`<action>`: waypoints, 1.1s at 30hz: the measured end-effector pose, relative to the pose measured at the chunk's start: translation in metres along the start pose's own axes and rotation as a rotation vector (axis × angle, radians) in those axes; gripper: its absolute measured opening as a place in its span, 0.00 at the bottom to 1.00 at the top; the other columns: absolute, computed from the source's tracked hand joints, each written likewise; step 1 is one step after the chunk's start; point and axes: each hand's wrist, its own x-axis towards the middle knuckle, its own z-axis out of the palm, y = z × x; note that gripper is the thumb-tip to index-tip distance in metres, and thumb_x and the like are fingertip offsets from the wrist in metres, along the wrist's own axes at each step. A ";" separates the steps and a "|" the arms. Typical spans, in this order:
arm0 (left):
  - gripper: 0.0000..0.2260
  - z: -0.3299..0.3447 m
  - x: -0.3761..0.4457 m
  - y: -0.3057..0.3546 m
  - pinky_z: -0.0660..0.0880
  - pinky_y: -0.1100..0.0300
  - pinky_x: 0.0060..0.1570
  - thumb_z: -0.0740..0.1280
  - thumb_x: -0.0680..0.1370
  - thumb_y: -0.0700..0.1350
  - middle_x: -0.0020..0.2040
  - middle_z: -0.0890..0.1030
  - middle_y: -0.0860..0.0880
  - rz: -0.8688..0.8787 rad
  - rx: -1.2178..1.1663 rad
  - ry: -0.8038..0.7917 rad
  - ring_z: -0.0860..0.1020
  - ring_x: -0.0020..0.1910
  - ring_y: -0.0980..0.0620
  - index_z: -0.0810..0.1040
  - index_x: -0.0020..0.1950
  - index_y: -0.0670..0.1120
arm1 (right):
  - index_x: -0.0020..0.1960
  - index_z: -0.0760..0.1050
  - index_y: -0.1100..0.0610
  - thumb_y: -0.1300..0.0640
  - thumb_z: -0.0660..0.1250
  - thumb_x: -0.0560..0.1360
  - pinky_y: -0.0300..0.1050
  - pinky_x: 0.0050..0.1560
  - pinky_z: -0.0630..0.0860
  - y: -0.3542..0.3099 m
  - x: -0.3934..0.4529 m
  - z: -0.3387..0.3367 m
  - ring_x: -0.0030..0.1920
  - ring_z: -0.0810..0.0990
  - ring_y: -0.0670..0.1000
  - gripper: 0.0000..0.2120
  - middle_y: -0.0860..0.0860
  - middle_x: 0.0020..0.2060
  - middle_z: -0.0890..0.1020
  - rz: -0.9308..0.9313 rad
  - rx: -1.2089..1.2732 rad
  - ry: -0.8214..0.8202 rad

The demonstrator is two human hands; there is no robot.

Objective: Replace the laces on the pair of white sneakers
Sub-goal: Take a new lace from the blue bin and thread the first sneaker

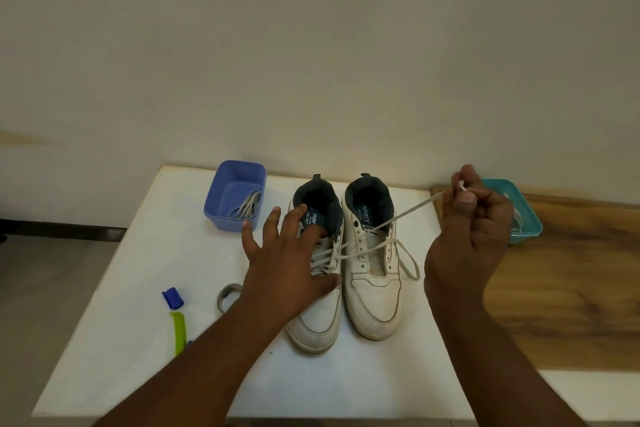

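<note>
Left hand (287, 253) flat, fingers spread, pressing left sneaker (317, 295); right hand (474, 218) pinching lace (391, 222) taut. Risk: lace snagging eyelet, jerking sneaker.

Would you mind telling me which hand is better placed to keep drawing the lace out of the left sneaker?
The right hand: it already pinches the lace end, drawn taut. The left hand lies spread on the left sneaker, steadying it.

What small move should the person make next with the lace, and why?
Probably keep drawing the lace up and right until it slides out of the left sneaker. The right hand pinches its tip, the lace runs taut from that sneaker's eyelets, and the left hand presses the sneaker down.
</note>
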 end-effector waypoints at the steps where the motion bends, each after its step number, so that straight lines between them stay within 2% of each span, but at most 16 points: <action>1: 0.33 0.000 0.000 0.000 0.40 0.32 0.73 0.63 0.69 0.76 0.82 0.48 0.55 -0.001 0.002 -0.008 0.44 0.81 0.45 0.64 0.70 0.64 | 0.54 0.71 0.54 0.64 0.59 0.85 0.53 0.71 0.73 0.001 0.001 -0.001 0.70 0.77 0.53 0.06 0.53 0.68 0.79 -0.014 -0.028 0.002; 3: 0.34 -0.001 0.001 0.000 0.39 0.32 0.73 0.63 0.69 0.76 0.82 0.47 0.55 -0.003 0.009 -0.020 0.44 0.81 0.45 0.63 0.71 0.64 | 0.54 0.71 0.53 0.64 0.59 0.85 0.47 0.71 0.72 0.004 0.002 -0.001 0.71 0.74 0.50 0.07 0.52 0.71 0.76 -0.019 -0.103 -0.019; 5: 0.35 -0.002 0.001 -0.001 0.39 0.32 0.73 0.62 0.68 0.77 0.82 0.47 0.55 0.000 0.002 -0.014 0.44 0.81 0.45 0.63 0.71 0.64 | 0.58 0.74 0.51 0.65 0.60 0.84 0.37 0.70 0.67 0.010 0.004 -0.004 0.75 0.69 0.44 0.10 0.49 0.76 0.70 0.009 -0.199 -0.116; 8: 0.38 -0.002 0.000 -0.002 0.39 0.32 0.73 0.59 0.67 0.80 0.82 0.47 0.56 -0.007 -0.024 -0.004 0.45 0.81 0.45 0.60 0.73 0.65 | 0.68 0.73 0.41 0.61 0.63 0.83 0.24 0.65 0.63 0.020 0.001 -0.011 0.76 0.56 0.32 0.19 0.43 0.80 0.61 -0.024 -0.573 -0.484; 9: 0.40 -0.001 0.000 -0.002 0.39 0.32 0.73 0.58 0.67 0.80 0.82 0.47 0.56 -0.011 -0.035 -0.005 0.44 0.81 0.46 0.58 0.75 0.65 | 0.68 0.74 0.40 0.60 0.64 0.83 0.23 0.64 0.62 0.022 -0.002 -0.013 0.75 0.54 0.29 0.20 0.43 0.80 0.59 -0.027 -0.707 -0.581; 10: 0.41 -0.001 0.001 -0.001 0.39 0.33 0.74 0.58 0.66 0.81 0.82 0.46 0.55 -0.016 -0.048 -0.002 0.44 0.81 0.46 0.56 0.76 0.65 | 0.67 0.76 0.42 0.60 0.65 0.82 0.26 0.66 0.61 0.022 -0.006 -0.014 0.76 0.55 0.30 0.18 0.44 0.80 0.60 -0.018 -0.814 -0.626; 12: 0.44 -0.001 0.003 -0.001 0.41 0.34 0.74 0.58 0.66 0.81 0.82 0.46 0.54 -0.026 -0.086 0.036 0.43 0.81 0.46 0.53 0.77 0.65 | 0.58 0.81 0.45 0.61 0.69 0.80 0.35 0.66 0.64 0.019 -0.010 -0.012 0.76 0.64 0.47 0.13 0.49 0.76 0.67 -0.011 -0.976 -0.621; 13: 0.44 -0.001 0.003 0.000 0.42 0.34 0.74 0.60 0.66 0.80 0.82 0.47 0.54 -0.028 -0.111 0.070 0.44 0.81 0.46 0.52 0.78 0.64 | 0.52 0.80 0.45 0.61 0.71 0.78 0.35 0.61 0.66 0.015 -0.011 -0.009 0.71 0.69 0.52 0.10 0.50 0.69 0.72 -0.019 -1.038 -0.639; 15: 0.43 -0.002 0.005 0.000 0.44 0.36 0.75 0.62 0.66 0.78 0.81 0.51 0.54 -0.021 -0.158 0.147 0.46 0.81 0.47 0.55 0.77 0.64 | 0.48 0.78 0.44 0.57 0.73 0.76 0.28 0.48 0.63 0.007 -0.013 -0.005 0.57 0.72 0.50 0.08 0.47 0.54 0.73 -0.059 -1.163 -0.732; 16: 0.42 -0.002 0.005 0.000 0.45 0.36 0.75 0.63 0.67 0.78 0.81 0.52 0.54 -0.014 -0.171 0.178 0.47 0.81 0.47 0.56 0.77 0.63 | 0.50 0.80 0.43 0.54 0.73 0.76 0.28 0.44 0.59 0.004 -0.014 -0.004 0.53 0.70 0.47 0.06 0.46 0.50 0.70 -0.075 -1.236 -0.784; 18: 0.39 -0.002 0.006 0.001 0.46 0.37 0.75 0.64 0.68 0.76 0.81 0.55 0.53 0.006 -0.183 0.223 0.48 0.81 0.48 0.60 0.75 0.63 | 0.56 0.81 0.44 0.50 0.71 0.78 0.29 0.41 0.57 0.003 -0.017 -0.003 0.50 0.65 0.45 0.07 0.45 0.49 0.67 -0.088 -1.321 -0.842; 21: 0.34 0.000 0.006 0.002 0.48 0.37 0.75 0.66 0.70 0.72 0.80 0.58 0.53 0.048 -0.210 0.271 0.51 0.80 0.47 0.64 0.73 0.62 | 0.60 0.82 0.44 0.47 0.71 0.78 0.32 0.42 0.60 0.005 -0.019 -0.003 0.50 0.65 0.45 0.11 0.46 0.49 0.67 -0.074 -1.347 -0.845; 25: 0.29 0.001 0.006 0.002 0.50 0.36 0.76 0.66 0.71 0.69 0.79 0.60 0.53 0.100 -0.267 0.301 0.53 0.80 0.47 0.67 0.70 0.63 | 0.61 0.81 0.43 0.46 0.70 0.78 0.39 0.44 0.66 0.006 -0.016 -0.010 0.47 0.69 0.47 0.12 0.47 0.47 0.68 -0.100 -1.511 -0.805; 29: 0.23 -0.002 0.005 0.005 0.50 0.41 0.76 0.68 0.73 0.64 0.77 0.62 0.54 0.164 -0.366 0.323 0.54 0.80 0.49 0.71 0.67 0.62 | 0.54 0.80 0.46 0.53 0.67 0.79 0.41 0.36 0.76 0.000 -0.009 -0.017 0.39 0.75 0.47 0.06 0.48 0.44 0.73 -0.115 -1.558 -0.688; 31: 0.20 -0.004 0.005 0.006 0.55 0.45 0.74 0.67 0.76 0.59 0.75 0.66 0.55 0.207 -0.404 0.330 0.58 0.78 0.51 0.73 0.67 0.60 | 0.50 0.75 0.50 0.56 0.64 0.79 0.41 0.30 0.74 -0.004 -0.004 -0.021 0.32 0.74 0.46 0.02 0.47 0.38 0.75 -0.100 -1.584 -0.619; 33: 0.17 -0.005 0.004 0.009 0.62 0.49 0.72 0.65 0.78 0.56 0.73 0.69 0.56 0.255 -0.441 0.326 0.63 0.75 0.55 0.74 0.68 0.58 | 0.49 0.71 0.52 0.56 0.63 0.80 0.40 0.27 0.70 -0.006 0.000 -0.027 0.29 0.74 0.45 0.01 0.46 0.33 0.75 -0.093 -1.557 -0.548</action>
